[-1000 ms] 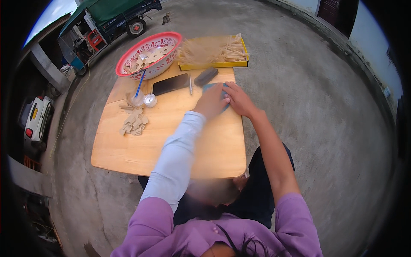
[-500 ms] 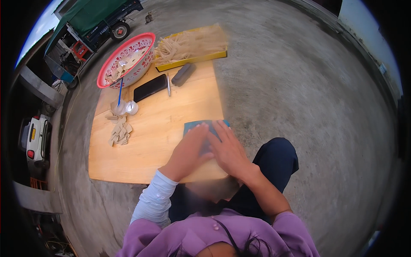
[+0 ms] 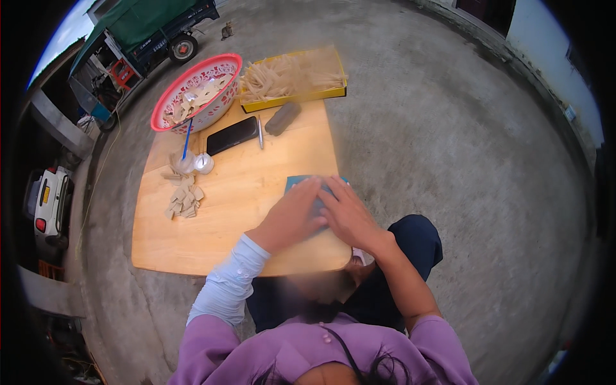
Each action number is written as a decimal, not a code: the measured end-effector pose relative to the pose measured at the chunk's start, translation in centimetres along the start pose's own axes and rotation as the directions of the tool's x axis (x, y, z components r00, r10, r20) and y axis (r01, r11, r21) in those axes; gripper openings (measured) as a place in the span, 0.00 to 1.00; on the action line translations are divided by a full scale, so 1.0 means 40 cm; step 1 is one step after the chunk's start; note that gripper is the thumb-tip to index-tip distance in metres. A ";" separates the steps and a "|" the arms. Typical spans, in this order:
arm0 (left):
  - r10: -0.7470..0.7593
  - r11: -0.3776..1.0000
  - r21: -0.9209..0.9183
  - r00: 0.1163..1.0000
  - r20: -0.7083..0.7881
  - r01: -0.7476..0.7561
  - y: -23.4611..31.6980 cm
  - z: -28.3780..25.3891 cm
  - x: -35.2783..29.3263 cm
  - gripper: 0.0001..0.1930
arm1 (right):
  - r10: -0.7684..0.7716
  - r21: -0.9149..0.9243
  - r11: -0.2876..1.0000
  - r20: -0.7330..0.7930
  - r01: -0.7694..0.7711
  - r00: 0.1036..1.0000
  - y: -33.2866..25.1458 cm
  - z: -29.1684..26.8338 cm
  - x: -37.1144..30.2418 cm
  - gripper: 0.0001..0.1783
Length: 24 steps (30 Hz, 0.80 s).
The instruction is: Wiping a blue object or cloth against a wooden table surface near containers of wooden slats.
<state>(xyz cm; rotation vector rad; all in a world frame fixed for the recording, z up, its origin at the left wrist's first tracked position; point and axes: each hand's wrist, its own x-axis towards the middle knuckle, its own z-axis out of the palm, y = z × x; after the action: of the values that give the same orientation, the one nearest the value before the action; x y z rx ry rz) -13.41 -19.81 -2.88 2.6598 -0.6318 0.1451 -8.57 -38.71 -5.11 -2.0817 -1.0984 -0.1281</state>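
Right hand (image 3: 350, 217): fingers extended, unclenched, over blue sheet (image 3: 296, 182). Left hand (image 3: 292, 218): touching right, also over sheet; whether grasping, cannot tell. Sheet: at table's (image 3: 212, 240) right side, mostly hidden. Farther out: grey case (image 3: 283, 119), pen (image 3: 260, 135), phone (image 3: 231, 135); leftward, jar (image 3: 203, 165), loose chips (image 3: 185, 199). Far end: yellow tray (image 3: 293, 99), red-rimmed basin (image 3: 215, 116).
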 end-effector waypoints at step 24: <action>0.004 0.999 0.039 0.999 -0.032 -0.003 0.006 0.013 -0.081 0.37 | 0.026 -0.262 0.964 -0.019 -0.030 0.999 -0.090 0.018 -0.032 0.24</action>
<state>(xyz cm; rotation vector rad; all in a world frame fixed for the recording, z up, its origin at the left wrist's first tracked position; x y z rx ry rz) -16.43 -18.90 -3.90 2.6883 -0.6299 0.2032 -12.22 -37.85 -4.06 -2.3259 -1.0906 -0.2891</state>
